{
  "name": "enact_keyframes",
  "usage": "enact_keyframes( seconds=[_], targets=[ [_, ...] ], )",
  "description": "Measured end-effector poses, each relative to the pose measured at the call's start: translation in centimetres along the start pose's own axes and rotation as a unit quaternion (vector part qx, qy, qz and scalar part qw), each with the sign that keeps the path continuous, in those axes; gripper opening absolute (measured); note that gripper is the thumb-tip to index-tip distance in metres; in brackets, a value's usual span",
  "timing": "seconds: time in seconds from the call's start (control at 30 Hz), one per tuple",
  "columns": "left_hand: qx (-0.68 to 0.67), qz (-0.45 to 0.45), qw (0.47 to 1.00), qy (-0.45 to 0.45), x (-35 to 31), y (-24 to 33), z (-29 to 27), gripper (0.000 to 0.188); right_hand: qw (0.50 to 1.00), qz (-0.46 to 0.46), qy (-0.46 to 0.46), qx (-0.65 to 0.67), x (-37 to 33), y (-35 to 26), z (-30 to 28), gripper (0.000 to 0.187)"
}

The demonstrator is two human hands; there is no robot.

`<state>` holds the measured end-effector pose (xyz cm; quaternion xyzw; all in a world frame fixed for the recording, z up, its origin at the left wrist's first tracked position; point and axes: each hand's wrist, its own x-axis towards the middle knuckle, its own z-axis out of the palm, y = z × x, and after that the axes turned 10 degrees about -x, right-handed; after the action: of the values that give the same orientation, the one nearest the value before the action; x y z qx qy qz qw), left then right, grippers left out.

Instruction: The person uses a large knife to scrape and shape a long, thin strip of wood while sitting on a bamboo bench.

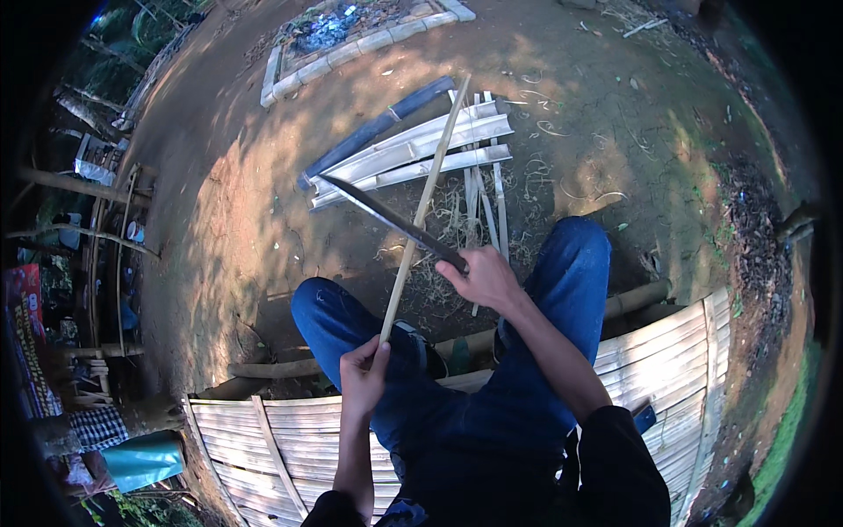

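Observation:
My left hand (362, 378) is closed on the lower end of a long, thin bamboo strip (438, 158), above my left knee. The strip slants up and away to the right. My right hand (485, 279) grips a machete (367, 204) by its handle, which the fingers mostly hide. Its long, dark blade points to the far left and crosses the strip partway along, seemingly against it. Beyond the hands, split bamboo pieces (421, 143) lie on the ground beside a dark bamboo pole (373, 130). Narrow bamboo strips (500, 211) and curled shavings (426, 285) lie nearer to me.
I sit on a slatted bamboo bench (299, 430), with a bamboo pole (274, 370) along its front. A block-edged fire pit (362, 51) is at the far side. To the left stand a pole structure (88, 189) and a green sheet (145, 461). Leaf litter (755, 246) lies at right.

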<state>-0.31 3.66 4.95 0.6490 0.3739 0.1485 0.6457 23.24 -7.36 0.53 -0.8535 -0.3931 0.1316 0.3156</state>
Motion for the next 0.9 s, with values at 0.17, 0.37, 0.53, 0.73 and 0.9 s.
enact_keyframes(
  seconds=[0.17,0.37,0.53,0.73,0.9],
  targets=[
    [0.007,-0.007,1.000,-0.004,-0.1,0.7,0.0,0.025,0.977,-0.190,0.021,-0.099,-1.7,-0.9,0.0,0.050],
    [-0.010,-0.032,0.999,-0.022,-2.1,0.4,-1.2,0.024,0.996,0.079,0.044,-0.018,2.4,1.9,-0.8,0.059],
    [-0.032,-0.040,0.998,-0.033,-2.5,-0.4,-0.5,0.023,0.989,0.127,0.050,0.061,1.7,1.6,-1.7,0.062],
    [-0.039,-0.030,0.998,-0.041,-1.0,0.8,0.6,0.023,0.983,-0.160,0.031,-0.081,-1.7,0.3,0.0,0.054],
    [0.059,0.028,0.998,0.010,-2.4,-0.4,-1.2,0.022,0.992,-0.060,-0.011,-0.114,0.0,-0.2,-1.1,0.061]
  ],
)
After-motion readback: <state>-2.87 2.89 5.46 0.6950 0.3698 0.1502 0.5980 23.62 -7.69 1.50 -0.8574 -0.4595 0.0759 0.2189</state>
